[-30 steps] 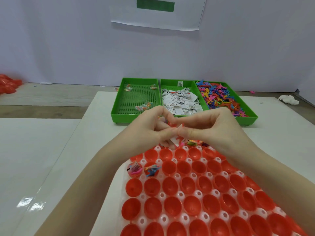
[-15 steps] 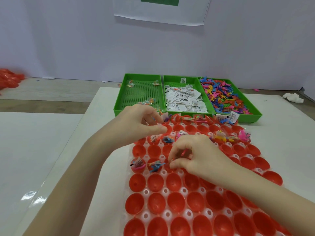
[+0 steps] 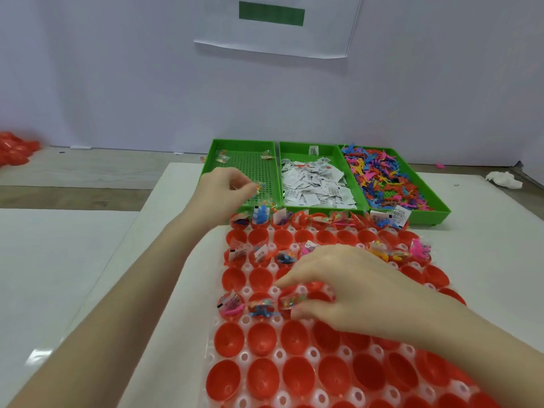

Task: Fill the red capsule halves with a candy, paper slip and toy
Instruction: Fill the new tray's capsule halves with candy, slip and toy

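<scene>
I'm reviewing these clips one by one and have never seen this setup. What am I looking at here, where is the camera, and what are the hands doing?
There is no machine: a person works with bare hands, filmed by a camera worn on the head, looking forward and down. On the white table lies a holder of red capsule halves; some at the far end hold small items, while the near ones are empty. Behind it stand three green trays: candy tray, nearly empty, paper slips and colourful toys. The left hand reaches into the candy tray and pinches a wrapped candy. The right hand puts a candy packet into a capsule half.
</scene>
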{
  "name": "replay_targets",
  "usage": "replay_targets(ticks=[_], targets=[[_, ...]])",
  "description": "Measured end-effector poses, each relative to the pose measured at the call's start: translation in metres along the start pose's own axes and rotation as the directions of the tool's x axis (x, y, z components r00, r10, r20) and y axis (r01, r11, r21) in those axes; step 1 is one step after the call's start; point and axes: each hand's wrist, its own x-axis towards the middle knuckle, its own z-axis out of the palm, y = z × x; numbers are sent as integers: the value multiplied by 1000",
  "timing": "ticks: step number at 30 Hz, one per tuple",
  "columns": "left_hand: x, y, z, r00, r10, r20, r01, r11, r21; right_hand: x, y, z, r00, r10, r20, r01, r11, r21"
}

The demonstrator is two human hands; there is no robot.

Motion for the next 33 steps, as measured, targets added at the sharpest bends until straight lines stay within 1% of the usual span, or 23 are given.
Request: replay_targets(ticks=[1,2,3,4,5,7,8,9,10,11,13,14,15,16,18,22,24,26,28,30,31,33], targets=[[13,-6,3,1000,-13,-12,14,999,46,0,3,-6,1000,5,-16,-4,1000,30],[25,-11,7,999,-27,17,26,995,98,0,8,-15,998,44,-46,-38,992,119],[35,-17,11,996,-45,71,33,986,166,0,17,-24,990,107,-93,-82,966,244],[43,-22,16,989,-63,135,28,970,242,2,31,-31,968,184,-173,-115,932,344],[49,-27,20,977,-82,198,18,953,303,5,51,-36,926,267,-268,-147,906,396],[54,-34,27,950,-121,287,21,944,328,12,98,-42,803,429,-413,-263,878,400],[56,-37,29,946,-127,300,32,952,303,14,124,-43,736,514,-440,-356,847,394],[58,-39,30,949,-122,292,41,962,269,14,149,-42,674,596,-436,-466,802,375],[59,-40,30,957,-107,268,43,971,235,13,172,-41,637,659,-401,-566,752,337],[60,-41,31,967,-89,238,39,977,208,12,191,-39,623,705,-339,-638,709,300],[60,-43,31,982,-56,179,27,987,159,10,215,-33,640,744,-194,-703,668,245],[60,-43,32,988,-44,148,24,991,132,10,221,-29,649,748,-141,-715,662,223],[60,-43,32,993,-36,115,24,995,100,12,226,-26,652,748,-120,-723,662,199],[60,-43,32,996,-32,77,27,998,61,14,229,-23,653,745,-134,-724,666,180],[61,-43,31,999,-37,1,37,999,-5,18,233,-22,638,738,-218,-710,674,201],[61,-41,27,998,-28,-48,28,1000,6,19,233,-20,615,707,-349,-634,706,314],[60,-40,25,995,-37,-89,34,999,-27,19,232,-18,611,687,-394,-628,723,286],[57,-38,22,986,-95,-134,80,991,-110,21,234,-16,640,673,-372,-640,734,227],[51,-34,18,977,-173,-127,126,942,-311,23,236,-15,672,673,-310,-638,738,220],[44,-27,14,966,-244,-89,164,837,-521,23,236,-14,661,693,-288,-635,721,278],[40,-23,12,961,-264,-76,174,799,-576,23,236,-14,644,703,-303,-632,711,307],[30,-15,9,960,-276,-45,190,763,-618,24,234,-14,599,725,-341,-623,689,372]])
